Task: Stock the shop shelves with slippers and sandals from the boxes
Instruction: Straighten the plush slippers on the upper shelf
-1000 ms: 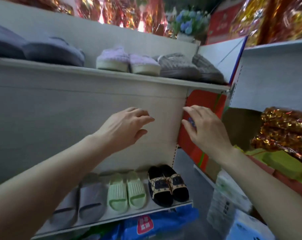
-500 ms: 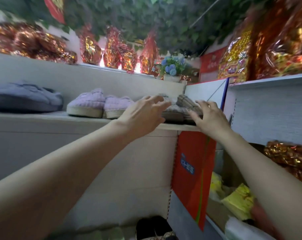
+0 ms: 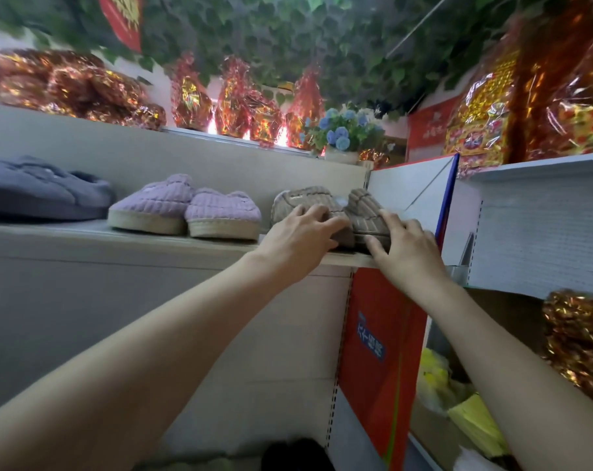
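A pair of brown ribbed plush slippers stands at the right end of the upper shelf [image 3: 152, 244]. My left hand [image 3: 298, 239] grips the heel end of the left brown slipper [image 3: 302, 197], fingers over its top and thumb at its side. My right hand [image 3: 407, 249] holds the right brown slipper [image 3: 363, 203], fingertips on its upper and thumb against its sole edge. Both slippers rest on the shelf board. To their left stand a lilac plush pair [image 3: 183, 209] and a grey-blue plush pair [image 3: 40, 192].
A white and blue end panel [image 3: 420, 185] closes the shelf just right of the brown pair. Foil-wrapped red and gold packs [image 3: 237, 103] and a pot of blue flowers [image 3: 342, 137] sit above. A red panel [image 3: 373, 334] hangs below. Dark slippers [image 3: 295, 453] show at the bottom edge.
Both hands rose from mid-height to the upper shelf and closed on the brown slippers. The view tilted upward, so the lower shelf with the green and black pairs left the frame.
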A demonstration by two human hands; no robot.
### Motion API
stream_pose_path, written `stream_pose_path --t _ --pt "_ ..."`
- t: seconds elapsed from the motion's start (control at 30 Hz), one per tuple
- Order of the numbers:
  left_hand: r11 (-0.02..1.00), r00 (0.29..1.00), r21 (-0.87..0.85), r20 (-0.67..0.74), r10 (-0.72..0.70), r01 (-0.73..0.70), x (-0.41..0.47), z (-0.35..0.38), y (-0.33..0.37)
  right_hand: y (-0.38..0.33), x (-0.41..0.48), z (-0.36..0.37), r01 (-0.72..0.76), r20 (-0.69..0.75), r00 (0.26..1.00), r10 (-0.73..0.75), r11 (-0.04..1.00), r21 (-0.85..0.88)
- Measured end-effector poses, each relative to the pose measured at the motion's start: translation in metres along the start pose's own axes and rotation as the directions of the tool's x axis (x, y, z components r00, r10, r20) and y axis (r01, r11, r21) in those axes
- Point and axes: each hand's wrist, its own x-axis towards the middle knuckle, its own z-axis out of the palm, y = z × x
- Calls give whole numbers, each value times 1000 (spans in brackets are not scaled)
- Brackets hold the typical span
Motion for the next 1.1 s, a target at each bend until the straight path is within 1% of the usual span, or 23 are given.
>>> stream_pose_path --t 0.07,0.1,0.13,0.17,0.2,0.27,0.33,0.37,0.43,0.5,0.57,0.6,0.73,0.8,0.87,0.9,0.97,1.03,1.1 --pt "1000 999 3 -33 25 -25 -5 -12 3 -7 -3 -1 -5 -36 999 3 999 -54" --pt "998 995 29 -81 54 -51 -9 -20 1 -13 -5 -2 24 -86 996 -30 997 -79" --pt "996 988 68 -138 74 -65 -16 -29 -3 -21 -7 -4 80 -147 985 -91 994 -76" --pt "993 978 103 -197 69 -49 -26 -38 -9 -32 -10 -6 157 -203 966 -163 987 -44" --pt "992 969 127 -244 32 -1 -38 -48 -19 -46 -15 -8 240 -244 942 -231 971 7" --pt "978 944 132 -309 -112 160 -70 -64 -46 -79 -25 -9 380 -274 899 -343 920 97" --pt "939 907 127 -328 -263 319 -104 -76 -76 -114 -32 -4 463 -248 877 -412 861 208" --pt "919 896 136 -314 -314 369 -119 -80 -89 -130 -33 1 484 -223 872 -435 832 270" --pt "891 886 133 -243 -396 434 -137 -84 -107 -158 -30 13 486 -155 873 -461 807 335" --pt "875 877 120 -179 -445 469 -143 -85 -115 -178 -23 24 443 -56 890 -453 827 348" --pt "876 881 133 -175 -440 464 -143 -85 -120 -191 -18 31 377 43 907 -419 852 364" --pt "877 883 140 -176 -435 460 -141 -85 -123 -195 -15 35 353 67 913 -403 861 367" --pt "859 866 128 -152 -476 495 -134 -85 -129 -202 -13 40 359 48 918 -393 877 319" --pt "871 877 125 -149 -456 474 -136 -86 -127 -201 -13 41 360 50 918 -393 881 307" --pt "897 899 117 -169 -405 426 -145 -93 -124 -203 -14 41 351 48 925 -377 894 278" --pt "907 908 134 -196 -371 399 -151 -97 -124 -206 -16 40 359 8 928 -373 899 250" --pt "910 907 194 -289 -305 368 -166 -111 -130 -219 -23 35 417 -151 907 -392 886 205" --pt "894 871 217 -400 -285 392 -185 -131 -146 -243 -33 28 492 -271 861 -431 841 224" --pt "845 812 233 -482 -330 482 -211 -152 -172 -278 -45 22 540 -289 837 -464 785 303"
